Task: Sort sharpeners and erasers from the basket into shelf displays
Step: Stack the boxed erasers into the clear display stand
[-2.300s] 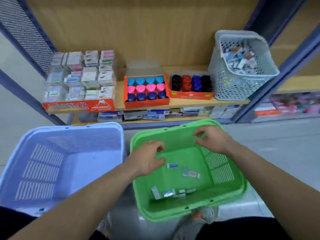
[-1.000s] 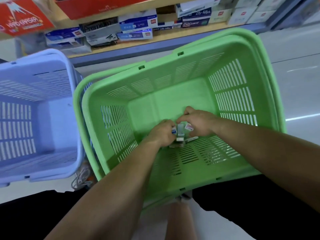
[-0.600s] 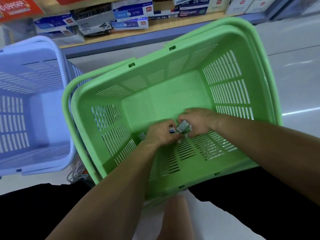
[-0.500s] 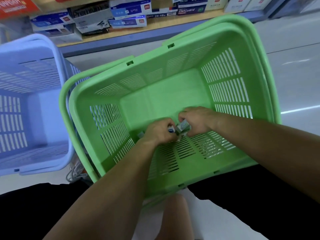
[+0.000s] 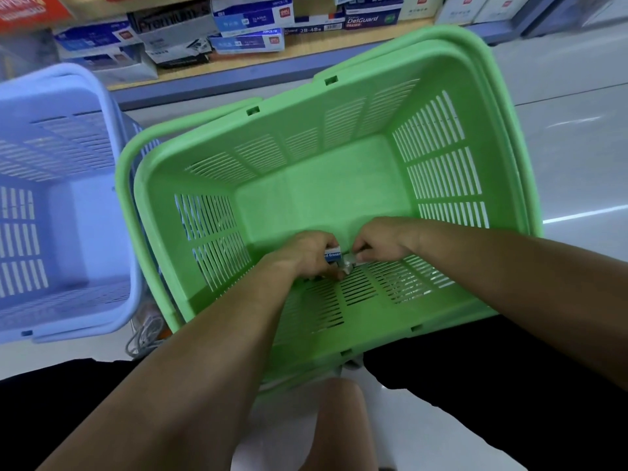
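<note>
Both my hands are down in the near corner of the green basket [image 5: 339,107]. My left hand [image 5: 307,254] grips a small eraser [image 5: 333,255] with a blue and white sleeve marked "Eraser". My right hand [image 5: 384,241] is curled around small wrapped items, one silvery piece [image 5: 350,260] showing between the two hands. How many pieces each hand holds is hidden by the fingers. The rest of the basket floor shows bare green plastic.
A light blue basket [image 5: 112,137] stands to the left, touching the green one. Behind both runs a low shelf [image 5: 258,61] with boxes of stationery [image 5: 251,15]. White floor lies to the right, and my dark-clothed legs frame the bottom of the view.
My view dropped from the shelf displays down into the green basket. Both hands went from its rim to the bottom and gathered the loose erasers; the basket floor now shows none lying free.
</note>
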{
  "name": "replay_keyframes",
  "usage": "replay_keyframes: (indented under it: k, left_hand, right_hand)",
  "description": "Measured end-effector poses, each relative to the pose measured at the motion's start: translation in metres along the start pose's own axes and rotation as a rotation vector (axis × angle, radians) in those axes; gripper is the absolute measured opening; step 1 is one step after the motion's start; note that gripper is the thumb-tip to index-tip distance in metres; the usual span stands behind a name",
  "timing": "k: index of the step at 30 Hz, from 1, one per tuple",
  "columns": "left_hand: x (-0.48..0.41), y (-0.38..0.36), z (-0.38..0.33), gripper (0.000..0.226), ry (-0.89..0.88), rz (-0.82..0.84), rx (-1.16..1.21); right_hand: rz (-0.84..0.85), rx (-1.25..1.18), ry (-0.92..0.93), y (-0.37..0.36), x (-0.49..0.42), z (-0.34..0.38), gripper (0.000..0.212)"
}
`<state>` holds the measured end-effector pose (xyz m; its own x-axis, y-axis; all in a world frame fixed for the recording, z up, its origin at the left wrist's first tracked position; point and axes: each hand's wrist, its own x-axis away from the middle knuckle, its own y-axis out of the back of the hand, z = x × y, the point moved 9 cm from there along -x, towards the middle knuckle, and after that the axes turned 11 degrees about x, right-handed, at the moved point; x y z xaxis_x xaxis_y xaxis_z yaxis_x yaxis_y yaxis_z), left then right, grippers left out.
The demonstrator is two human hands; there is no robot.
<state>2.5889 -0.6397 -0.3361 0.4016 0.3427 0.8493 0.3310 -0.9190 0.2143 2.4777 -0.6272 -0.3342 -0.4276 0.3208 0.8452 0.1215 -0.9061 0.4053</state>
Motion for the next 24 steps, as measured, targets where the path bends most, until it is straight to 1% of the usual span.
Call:
replay_keyframes:
  k: [5, 8, 11, 14, 15, 18, 24]
  left_hand:
    - [-0.003, -0.004, -0.001, 0.042, 0.001, 0.062, -0.012]
    - [-0.006, -0.006, -0.001, 0.043, -0.004, 0.08, -0.025]
    - [-0.006, -0.007, -0.002, 0.043, -0.002, 0.114, -0.081]
    - [-0.004, -0.003, -0.007, 0.038, -0.014, 0.132, -0.118]
    - [-0.003, -0.001, -0.008, 0.04, -0.014, 0.136, -0.126]
    - [0.001, 0.003, -0.006, 0.054, 0.022, 0.153, -0.14]
    - [0.002, 0.0, 0.005, 0.057, 0.083, 0.149, -0.038]
  right_hand:
    - [0.034, -0.097, 0.003, 0.001, -0.003, -0.003, 0.031]
    - [0.055, -0.136, 0.002, -0.003, -0.004, -0.003, 0.027]
    - [0.033, -0.183, -0.003, -0.003, -0.006, -0.003, 0.025]
    - [0.014, -0.214, -0.018, -0.002, -0.008, -0.007, 0.024]
    - [0.009, -0.221, -0.025, -0.002, -0.01, -0.009, 0.023]
    - [0.007, -0.246, -0.045, -0.004, -0.013, -0.013, 0.022]
    - [0.059, -0.161, -0.085, -0.005, -0.009, -0.019, 0.03]
